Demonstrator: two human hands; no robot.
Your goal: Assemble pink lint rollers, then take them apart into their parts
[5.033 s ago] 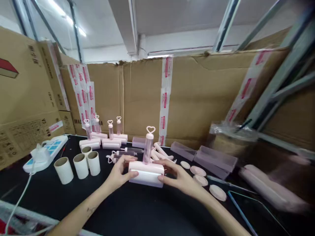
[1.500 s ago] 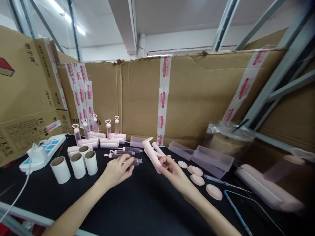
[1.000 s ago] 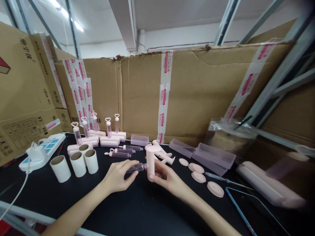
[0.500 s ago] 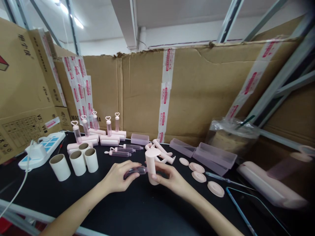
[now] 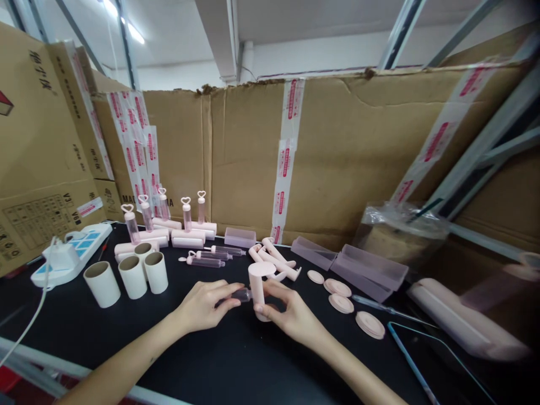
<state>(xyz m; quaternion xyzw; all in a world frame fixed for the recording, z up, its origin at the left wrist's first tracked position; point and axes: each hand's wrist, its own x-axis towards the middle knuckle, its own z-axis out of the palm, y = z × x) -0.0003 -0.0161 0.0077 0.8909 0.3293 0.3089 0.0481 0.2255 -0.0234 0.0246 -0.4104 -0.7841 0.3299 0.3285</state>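
My left hand (image 5: 207, 305) is closed around a clear purplish tube (image 5: 242, 294), which lies sideways with its narrow tip against the side of a pale pink plastic part. That pink part (image 5: 258, 287), an upright half-cylinder with a round plate at its top, is gripped between the thumb and fingers of my right hand (image 5: 287, 306). Whether the tip sits inside the part or only touches it, I cannot tell. Behind my hands lie several similar pink parts (image 5: 280, 261) in a loose pile. More clear tubes with pink ends (image 5: 206, 262) rest to the left.
White cardboard tubes (image 5: 102, 285) stand left, near a power strip (image 5: 80, 253). Pink pieces with upright heart-topped tubes (image 5: 186, 216) line the back. On the right are translucent boxes (image 5: 373, 267), pink discs (image 5: 341, 304), a screwdriver-like tool (image 5: 375, 304) and a blue-edged tablet (image 5: 411, 360).
The pink part has tilted slightly and its lower end has shifted a little right. My left fingers now cover more of the tube. The view has shifted slightly.
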